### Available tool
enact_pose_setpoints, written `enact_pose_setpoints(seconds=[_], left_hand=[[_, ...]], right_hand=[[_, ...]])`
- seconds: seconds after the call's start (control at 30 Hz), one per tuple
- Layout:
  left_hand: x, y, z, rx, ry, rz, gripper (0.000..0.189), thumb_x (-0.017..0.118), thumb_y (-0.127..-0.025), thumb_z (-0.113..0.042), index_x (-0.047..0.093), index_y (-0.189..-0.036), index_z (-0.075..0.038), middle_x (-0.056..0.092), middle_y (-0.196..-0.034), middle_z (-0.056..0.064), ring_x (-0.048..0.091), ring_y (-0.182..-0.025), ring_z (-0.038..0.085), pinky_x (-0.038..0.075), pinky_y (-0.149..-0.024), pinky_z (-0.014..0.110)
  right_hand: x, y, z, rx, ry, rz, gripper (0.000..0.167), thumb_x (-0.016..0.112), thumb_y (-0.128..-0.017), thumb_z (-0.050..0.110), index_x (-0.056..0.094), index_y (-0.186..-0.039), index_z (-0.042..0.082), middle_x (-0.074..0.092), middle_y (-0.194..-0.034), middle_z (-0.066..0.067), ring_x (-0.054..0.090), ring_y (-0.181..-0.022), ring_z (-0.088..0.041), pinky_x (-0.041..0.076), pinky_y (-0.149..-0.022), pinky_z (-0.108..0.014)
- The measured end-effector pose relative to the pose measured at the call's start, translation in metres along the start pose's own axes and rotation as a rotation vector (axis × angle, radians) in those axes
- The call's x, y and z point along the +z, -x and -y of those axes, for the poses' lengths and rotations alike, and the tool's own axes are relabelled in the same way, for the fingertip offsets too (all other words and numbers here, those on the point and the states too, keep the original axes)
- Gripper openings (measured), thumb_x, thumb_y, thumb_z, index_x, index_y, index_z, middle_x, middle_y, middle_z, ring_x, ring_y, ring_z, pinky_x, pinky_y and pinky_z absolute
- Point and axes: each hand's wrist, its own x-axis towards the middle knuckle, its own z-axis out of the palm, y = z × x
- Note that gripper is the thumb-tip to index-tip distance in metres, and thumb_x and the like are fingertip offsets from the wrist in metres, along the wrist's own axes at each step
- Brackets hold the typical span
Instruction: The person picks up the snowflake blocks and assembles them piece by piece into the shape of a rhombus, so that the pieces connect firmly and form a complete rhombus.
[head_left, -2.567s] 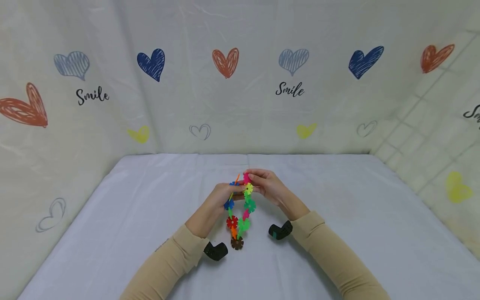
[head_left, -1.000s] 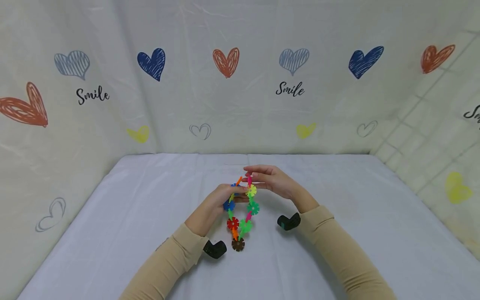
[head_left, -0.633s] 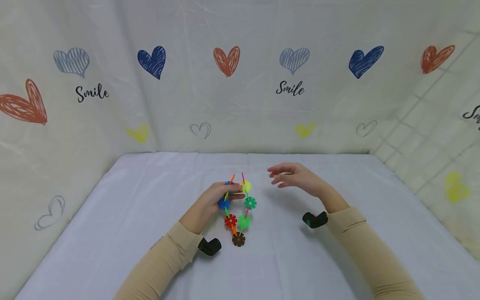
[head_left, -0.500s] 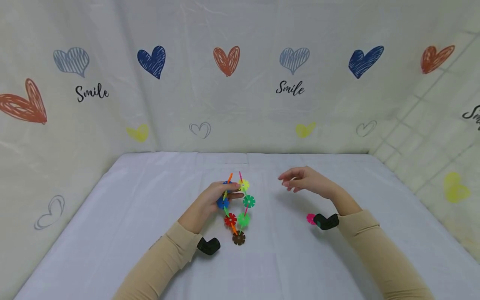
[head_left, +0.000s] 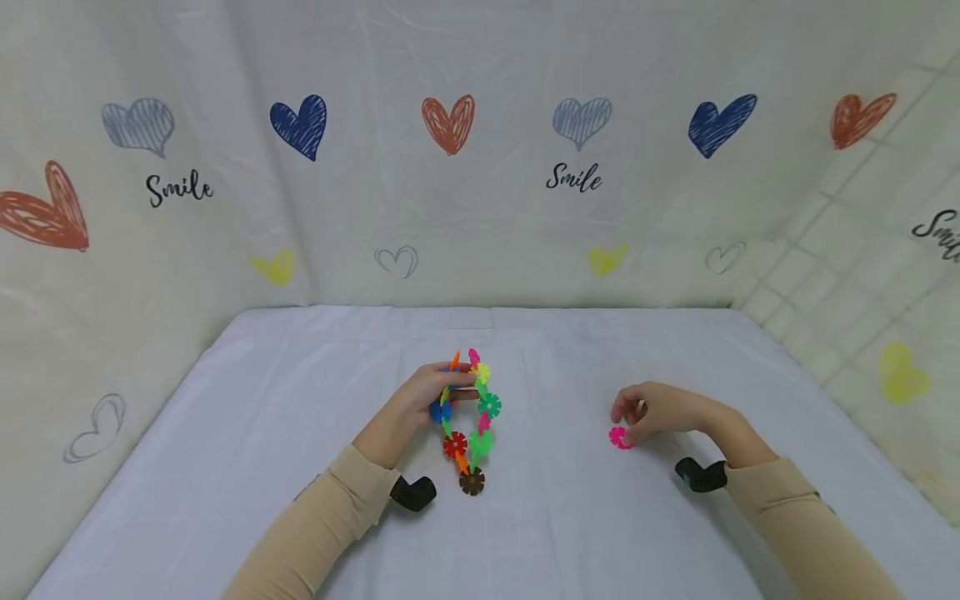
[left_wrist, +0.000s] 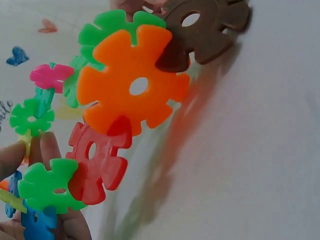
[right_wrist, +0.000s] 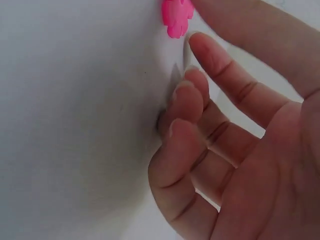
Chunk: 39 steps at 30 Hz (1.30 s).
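My left hand [head_left: 411, 402] grips a chain of interlocking plastic snowflake discs [head_left: 490, 406] near its top, between thumb and fingers. The chain hangs in a narrow loop, with a brown disc [head_left: 472, 482] lowest. Its two upper ends, an orange disc [head_left: 455, 360] and a pink one [head_left: 474, 357], stand apart. Close up in the left wrist view are an orange disc [left_wrist: 112, 80] and a red disc [left_wrist: 102, 162]. At the right, a loose pink disc [head_left: 618, 437] lies on the table. My right hand [head_left: 667, 410] is over it, fingers loosely bent, thumb against or just above the disc.
A white cloth covers the table [head_left: 300, 467]. Behind it hangs a pale curtain [head_left: 495, 225] printed with hearts and "Smile". A black wrist device juts out under each cuff, one left [head_left: 414, 493] and one right [head_left: 701, 475].
My right hand has let go of the chain's pink end and moved right and down to the loose pink disc, uncovering it from behind the wrist device. My left hand has shifted slightly left with the chain.
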Motion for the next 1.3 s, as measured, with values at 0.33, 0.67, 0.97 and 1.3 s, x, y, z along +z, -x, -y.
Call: enact_pose_setpoints(seconds=[0.33,0.67,0.97,1.3], left_hand=[[-0.002,0.003,-0.007,0.108,-0.179,0.043,0.045,0.068,-0.099,-0.012,0.055,-0.141,-0.002,0.075,-0.099,0.008,0.074,-0.086,0.017,0.044,-0.066,0.024],[-0.003,0.006,-0.007,0.123,-0.162,0.049,0.041,0.07,-0.099,-0.016,0.061,-0.138,-0.006,0.067,-0.122,0.011,0.074,-0.082,0.015,0.044,-0.074,0.025],[0.001,0.01,-0.009,0.111,-0.147,0.012,0.041,0.073,-0.097,-0.022,0.064,-0.135,-0.009,0.073,-0.109,0.005,0.072,-0.08,0.013,0.04,-0.067,0.025],[0.007,0.015,-0.008,0.121,-0.171,0.008,0.039,0.073,-0.097,-0.026,0.066,-0.132,-0.01,0.075,-0.1,0.002,0.073,-0.081,0.014,0.039,-0.067,0.027]], right_hand=[[0.006,0.008,0.002,-0.025,0.035,-0.039,0.021,0.083,-0.082,0.01,0.065,-0.092,0.012,0.055,-0.087,-0.002,0.049,-0.088,-0.022,0.043,-0.071,-0.034],[0.009,-0.001,0.001,-0.078,0.027,-0.03,0.022,0.082,-0.084,0.01,0.064,-0.098,0.011,0.056,-0.089,-0.001,0.052,-0.084,-0.021,0.045,-0.07,-0.03],[0.013,-0.002,0.011,-0.095,0.008,-0.018,0.021,0.083,-0.083,0.011,0.064,-0.091,0.011,0.058,-0.086,0.0,0.053,-0.083,-0.02,0.044,-0.07,-0.031],[-0.006,-0.02,0.031,-0.105,-0.123,-0.058,0.011,0.072,-0.095,0.011,0.065,-0.101,0.005,0.067,-0.079,-0.01,0.058,-0.072,-0.028,0.048,-0.064,-0.032]])
